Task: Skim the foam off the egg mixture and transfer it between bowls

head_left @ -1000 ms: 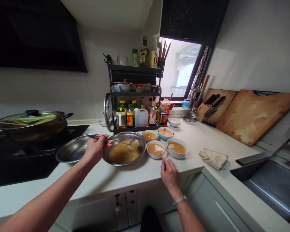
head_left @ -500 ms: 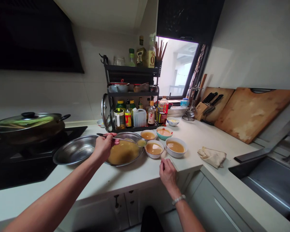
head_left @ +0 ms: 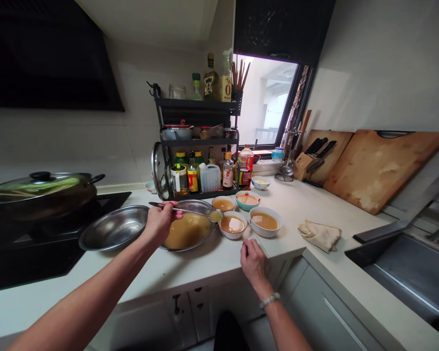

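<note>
My left hand (head_left: 160, 225) is closed round the dark handle of a metal ladle (head_left: 193, 211). Yellowish-brown liquid fills the ladle's bowl, held between a wide metal basin (head_left: 183, 250) of similar liquid and a white bowl (head_left: 232, 236), at the bowl's left rim. Liquid stands in that bowl too. Just below it, at the counter's front edge, my right hand (head_left: 254, 261) is curled closed, with nothing showing in its fingers. Around the white bowl are a larger white bowl (head_left: 266, 232), a turquoise bowl (head_left: 248, 205) and a small bowl (head_left: 223, 204), all holding liquid.
A metal basin (head_left: 113, 229) stands left, beside the stove with a lidded pan (head_left: 40, 190). Behind is a black rack (head_left: 197, 143) of bottles. To the right are a folded cloth (head_left: 320, 235), a sink (head_left: 413, 273), a knife block (head_left: 304, 166) and cutting boards (head_left: 384, 170).
The ladle has shifted slightly right, closer to the white bowl's rim. The whole view has slid a little. My right hand keeps its closed shape near the counter edge.
</note>
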{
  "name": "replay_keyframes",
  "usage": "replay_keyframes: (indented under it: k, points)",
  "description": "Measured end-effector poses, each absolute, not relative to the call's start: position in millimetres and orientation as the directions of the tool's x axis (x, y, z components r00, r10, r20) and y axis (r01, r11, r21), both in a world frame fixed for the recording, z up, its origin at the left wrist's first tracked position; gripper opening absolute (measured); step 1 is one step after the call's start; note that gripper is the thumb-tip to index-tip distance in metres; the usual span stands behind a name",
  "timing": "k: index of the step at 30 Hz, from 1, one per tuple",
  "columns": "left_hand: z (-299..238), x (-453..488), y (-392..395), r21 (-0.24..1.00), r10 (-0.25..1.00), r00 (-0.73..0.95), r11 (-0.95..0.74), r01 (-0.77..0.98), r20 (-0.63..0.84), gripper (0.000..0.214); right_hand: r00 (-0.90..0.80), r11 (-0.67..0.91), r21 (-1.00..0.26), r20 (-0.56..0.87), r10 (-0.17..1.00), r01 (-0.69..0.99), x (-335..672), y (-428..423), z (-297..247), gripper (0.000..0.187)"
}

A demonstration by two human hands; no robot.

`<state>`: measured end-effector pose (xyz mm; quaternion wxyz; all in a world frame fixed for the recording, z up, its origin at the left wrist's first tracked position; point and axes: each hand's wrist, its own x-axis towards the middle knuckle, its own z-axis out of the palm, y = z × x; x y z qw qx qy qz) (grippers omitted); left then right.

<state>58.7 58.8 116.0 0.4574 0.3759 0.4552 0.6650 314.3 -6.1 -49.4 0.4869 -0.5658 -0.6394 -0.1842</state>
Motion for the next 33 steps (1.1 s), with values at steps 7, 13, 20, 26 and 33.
replay_keyframes:
  k: [7, 13, 20, 26, 33]
  points:
    - [119, 62, 58, 0.952, 0.950, -0.305, -0.148, -0.269, 0.062, 0.010, 0.116, 0.301, -0.318, 0.836, 0.536, 0.899, 314, -6, -49, 0.021]
    - [118, 62, 58, 0.953, 0.953, -0.294, -0.154, -0.263, 0.073, 0.011, 0.119, 0.288, -0.318, 0.830, 0.545, 0.903, 314, -6, -49, 0.022]
    - [120, 64, 56, 0.946, 0.956, -0.284, -0.161, -0.283, 0.078, 0.007, 0.120, 0.295, -0.331, 0.822, 0.557, 0.896, 314, -8, -47, 0.022]
    - [122, 68, 56, 0.949, 0.961, -0.266, -0.156, -0.272, 0.082, 0.009, 0.119, 0.294, -0.328, 0.823, 0.555, 0.898, 314, -8, -46, 0.021]
    - [113, 82, 48, 0.948, 0.954, -0.068, -0.298, -0.110, 0.292, 0.016, 0.114, 0.294, -0.321, 0.826, 0.552, 0.900, 314, -8, -47, 0.021]
